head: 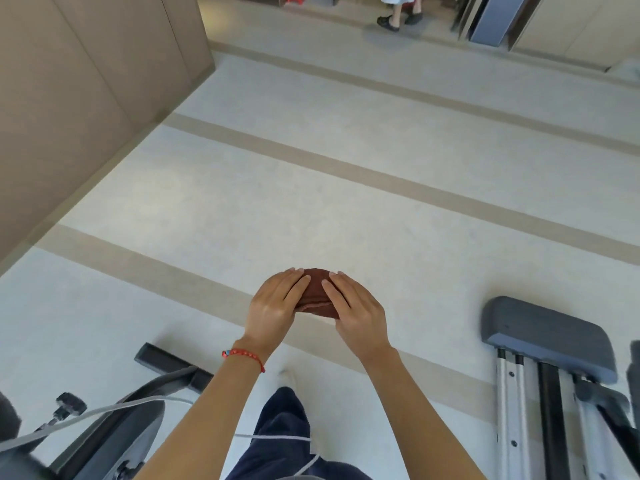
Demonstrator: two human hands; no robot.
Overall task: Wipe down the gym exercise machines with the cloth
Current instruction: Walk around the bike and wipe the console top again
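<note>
Maroon cloth (317, 293) pinched between left hand (273, 308) and right hand (360, 311), fingers curled shut over it, mid-air. Fold it flat into a pad before touching either machine.

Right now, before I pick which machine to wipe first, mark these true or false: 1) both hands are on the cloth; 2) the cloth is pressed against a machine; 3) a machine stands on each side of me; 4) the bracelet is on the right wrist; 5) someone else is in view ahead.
1) True: the left hand and right hand each have a grip on the dark red cloth.
2) False: the cloth is held out over bare floor, touching no machine.
3) True: the exercise bike is at lower left, the grey-ended machine at lower right.
4) False: the red bracelet is on the left wrist.
5) True: another person's legs show at the top edge.
</note>
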